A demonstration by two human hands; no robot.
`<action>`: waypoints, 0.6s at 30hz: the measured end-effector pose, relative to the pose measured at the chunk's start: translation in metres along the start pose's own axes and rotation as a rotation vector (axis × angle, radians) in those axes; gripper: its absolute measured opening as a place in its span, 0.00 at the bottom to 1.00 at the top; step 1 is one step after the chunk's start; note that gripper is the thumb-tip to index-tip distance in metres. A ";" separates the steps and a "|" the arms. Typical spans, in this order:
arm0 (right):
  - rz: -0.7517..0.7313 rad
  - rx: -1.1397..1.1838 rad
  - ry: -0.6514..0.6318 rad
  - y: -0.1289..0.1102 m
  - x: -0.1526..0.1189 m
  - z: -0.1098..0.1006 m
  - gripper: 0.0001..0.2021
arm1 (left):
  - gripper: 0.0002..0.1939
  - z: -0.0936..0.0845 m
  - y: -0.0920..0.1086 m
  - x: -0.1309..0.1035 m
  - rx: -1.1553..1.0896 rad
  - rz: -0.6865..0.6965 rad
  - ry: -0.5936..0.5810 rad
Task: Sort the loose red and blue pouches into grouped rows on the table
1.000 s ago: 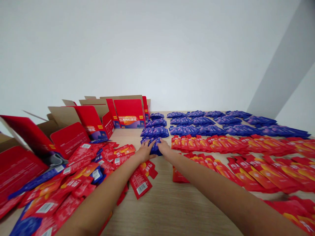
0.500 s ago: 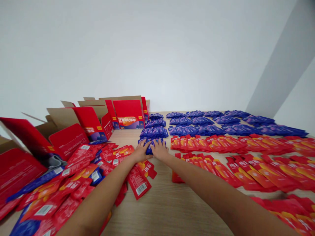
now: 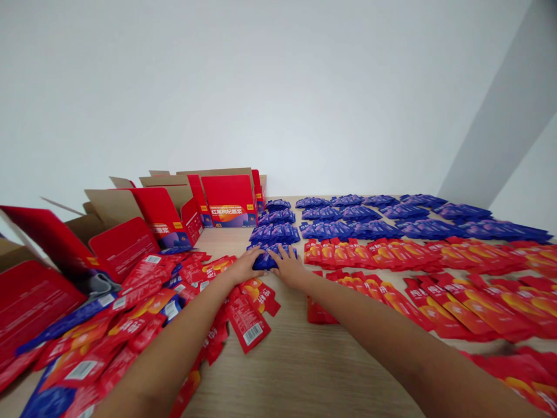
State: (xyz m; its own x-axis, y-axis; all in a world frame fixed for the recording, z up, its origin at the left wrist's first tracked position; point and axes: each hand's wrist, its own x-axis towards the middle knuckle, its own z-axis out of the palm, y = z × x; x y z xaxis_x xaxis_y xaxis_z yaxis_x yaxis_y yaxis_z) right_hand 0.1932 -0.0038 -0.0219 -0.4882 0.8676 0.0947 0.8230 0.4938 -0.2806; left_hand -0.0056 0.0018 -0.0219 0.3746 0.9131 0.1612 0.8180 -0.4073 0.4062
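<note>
Seemingly squaring blue sachets [image 3: 264, 261] at twelve o'clock, left hand [image 3: 245, 266] grasps, right hand [image 3: 289, 268] rests spread. Next likely wants even pressure.

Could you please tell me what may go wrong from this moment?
The blue pouches could slip out of line, because the left hand and right hand touch them from opposite sides. The right forearm passes close to a row of red pouches and might brush it askew. The left forearm might disturb the mixed pile alongside.
</note>
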 end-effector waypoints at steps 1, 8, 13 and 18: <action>-0.008 -0.009 -0.001 0.002 0.001 0.000 0.30 | 0.36 -0.001 0.001 0.000 -0.004 -0.006 -0.002; -0.040 -0.050 0.001 0.010 0.004 0.000 0.28 | 0.36 -0.003 0.003 -0.002 -0.065 -0.051 -0.012; -0.082 -0.076 0.039 0.003 0.000 -0.004 0.29 | 0.37 -0.003 0.004 -0.001 -0.122 -0.108 -0.001; -0.228 -0.095 0.106 -0.014 -0.007 -0.009 0.23 | 0.28 -0.007 -0.003 0.014 -0.190 -0.184 0.078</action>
State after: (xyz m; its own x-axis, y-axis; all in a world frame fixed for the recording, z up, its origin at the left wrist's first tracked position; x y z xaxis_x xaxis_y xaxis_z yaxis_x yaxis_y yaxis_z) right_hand 0.1878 -0.0157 -0.0100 -0.6350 0.7322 0.2463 0.7212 0.6761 -0.1506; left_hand -0.0052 0.0162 -0.0146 0.1866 0.9732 0.1347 0.7697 -0.2300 0.5955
